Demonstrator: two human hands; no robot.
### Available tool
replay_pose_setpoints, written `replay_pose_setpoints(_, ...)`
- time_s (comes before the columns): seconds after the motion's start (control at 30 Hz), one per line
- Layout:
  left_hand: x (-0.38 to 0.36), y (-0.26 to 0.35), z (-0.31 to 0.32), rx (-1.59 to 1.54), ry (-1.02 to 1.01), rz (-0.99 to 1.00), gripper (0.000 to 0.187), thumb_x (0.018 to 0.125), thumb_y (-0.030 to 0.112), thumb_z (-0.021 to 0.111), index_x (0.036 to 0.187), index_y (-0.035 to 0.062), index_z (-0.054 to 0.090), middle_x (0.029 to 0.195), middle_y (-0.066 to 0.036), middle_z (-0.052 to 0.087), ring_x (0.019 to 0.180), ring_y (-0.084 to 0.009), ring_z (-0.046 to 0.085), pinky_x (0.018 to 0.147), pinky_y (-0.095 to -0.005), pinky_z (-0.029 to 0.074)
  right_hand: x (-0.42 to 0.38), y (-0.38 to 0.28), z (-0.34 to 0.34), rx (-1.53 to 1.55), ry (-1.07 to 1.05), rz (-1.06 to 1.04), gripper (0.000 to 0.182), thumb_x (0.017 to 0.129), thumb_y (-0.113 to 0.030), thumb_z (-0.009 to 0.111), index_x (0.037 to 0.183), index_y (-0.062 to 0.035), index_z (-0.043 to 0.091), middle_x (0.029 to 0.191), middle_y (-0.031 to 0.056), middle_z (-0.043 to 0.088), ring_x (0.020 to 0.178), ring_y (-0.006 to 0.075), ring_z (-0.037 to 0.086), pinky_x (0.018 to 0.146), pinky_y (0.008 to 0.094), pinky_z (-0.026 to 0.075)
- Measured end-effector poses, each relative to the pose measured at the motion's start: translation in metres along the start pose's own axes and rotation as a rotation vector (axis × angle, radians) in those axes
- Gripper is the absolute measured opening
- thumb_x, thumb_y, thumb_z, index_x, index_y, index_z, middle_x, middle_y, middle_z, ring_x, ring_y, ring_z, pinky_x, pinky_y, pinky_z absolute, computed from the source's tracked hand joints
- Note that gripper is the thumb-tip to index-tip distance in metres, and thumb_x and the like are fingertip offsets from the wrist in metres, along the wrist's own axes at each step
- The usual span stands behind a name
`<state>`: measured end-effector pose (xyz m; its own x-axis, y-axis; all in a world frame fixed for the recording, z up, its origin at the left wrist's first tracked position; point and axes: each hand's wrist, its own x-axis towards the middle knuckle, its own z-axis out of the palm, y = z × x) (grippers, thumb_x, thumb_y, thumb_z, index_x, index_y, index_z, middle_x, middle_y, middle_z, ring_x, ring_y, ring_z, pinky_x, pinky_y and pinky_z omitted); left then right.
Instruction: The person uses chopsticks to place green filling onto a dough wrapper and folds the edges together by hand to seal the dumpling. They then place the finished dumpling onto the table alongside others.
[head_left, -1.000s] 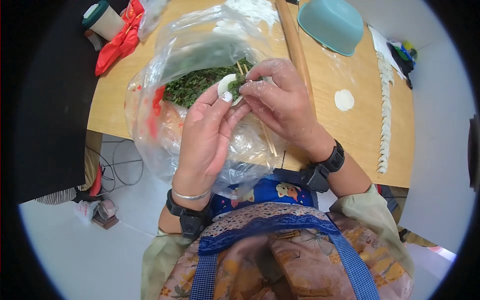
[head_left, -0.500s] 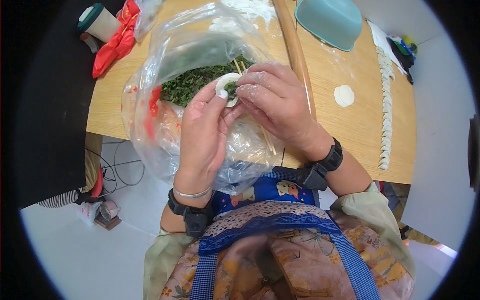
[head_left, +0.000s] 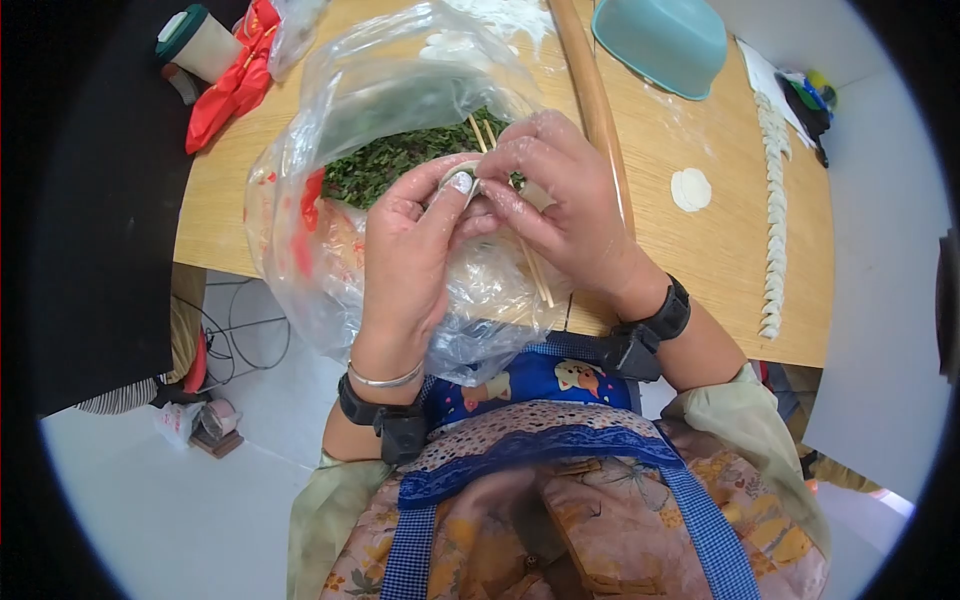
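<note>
Between my two hands is a dumpling (head_left: 463, 172), its pale wrapper folded over and mostly hidden by fingers. My left hand (head_left: 418, 215) grips it from the left, thumb on top. Flour whitens my right hand (head_left: 560, 190), whose thumb and fingertips pinch the dumpling's right side. Both hands are above a clear plastic bag (head_left: 330, 95) holding chopped green filling (head_left: 385, 168). Wooden chopsticks (head_left: 536, 272) slant through the bag beneath my right hand.
A long rolling pin (head_left: 596, 110) lies right of the bag. Further right are round wrappers (head_left: 690, 189), a teal basin (head_left: 660, 45) and a long row of dumplings (head_left: 774, 230). Upper left, a cup (head_left: 200, 45) stands by a red packet (head_left: 235, 85). Flour (head_left: 505, 14) dusts the table's back.
The wrapper was open with green filling showing; now it is folded over between my fingers. My right hand has turned slightly, its fingers pinching the edge.
</note>
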<state>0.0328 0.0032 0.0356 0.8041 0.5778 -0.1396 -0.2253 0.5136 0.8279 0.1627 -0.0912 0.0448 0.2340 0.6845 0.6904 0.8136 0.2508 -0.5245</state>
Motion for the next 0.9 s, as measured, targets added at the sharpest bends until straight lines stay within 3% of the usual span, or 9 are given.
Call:
replay_pose_setpoints(0.27,-0.0013,0.0013,0.0017,-0.014,-0.047,-0.006,0.024,0.096,0.008,0.053,0.116,-0.0056,0.058,0.101,-0.010,0.065,0.082,-0.0125,0.065,0.073,-0.0243,0.055,-0.0018,0.0013,-0.0022,0.100,-0.009,0.135,0.013,0.075,-0.005,0.065,0.086,-0.0023,0.059,0.080,0.0120,0.056,0.078,0.0281,0.056,0.069,0.0369,0.045)
replay_pose_setpoints(0.4,-0.0005,0.0006,0.0035,0.161,-0.059,0.059,0.026,0.095,0.007,0.053,0.117,-0.0064,0.057,0.102,-0.009,0.065,0.083,-0.0111,0.064,0.074,-0.0236,0.055,0.0004,-0.0028,-0.0037,0.121,0.009,0.216,0.015,0.075,-0.006,0.065,0.089,-0.0013,0.060,0.086,0.0133,0.056,0.082,0.0296,0.056,0.073,0.0378,0.046)
replay_pose_setpoints(0.77,0.0000,0.0005,0.0018,0.174,-0.098,0.058,0.025,0.096,0.005,0.053,0.118,-0.0049,0.054,0.102,-0.009,0.065,0.086,-0.0099,0.062,0.074,-0.0223,0.054,-0.0026,0.0056,-0.0042,0.095,-0.002,0.119,0.017,0.075,-0.007,0.066,0.089,-0.0019,0.060,0.088,0.0144,0.057,0.088,0.0324,0.056,0.078,0.0392,0.046)
replay_pose_setpoints(0.87,0.0005,0.0025,0.0026,0.223,-0.126,0.079,0.025,0.096,0.007,0.052,0.119,-0.0038,0.052,0.106,-0.009,0.063,0.088,-0.0113,0.063,0.077,-0.0232,0.054,-0.0037,0.0055,-0.0049,0.142,-0.010,0.160,0.015,0.075,-0.007,0.065,0.088,-0.0016,0.059,0.088,0.0137,0.057,0.087,0.0313,0.056,0.077,0.0384,0.046)
replay_pose_setpoints(0.9,0.0003,0.0053,0.0063,0.203,-0.088,0.070,0.028,0.099,0.014,0.047,0.121,-0.0035,0.050,0.109,-0.011,0.062,0.095,-0.0137,0.061,0.083,-0.0264,0.051,-0.0044,0.0056,-0.0042,0.177,0.004,0.189,0.014,0.076,-0.006,0.064,0.088,-0.0014,0.059,0.088,0.0132,0.057,0.086,0.0302,0.057,0.077,0.0376,0.047)
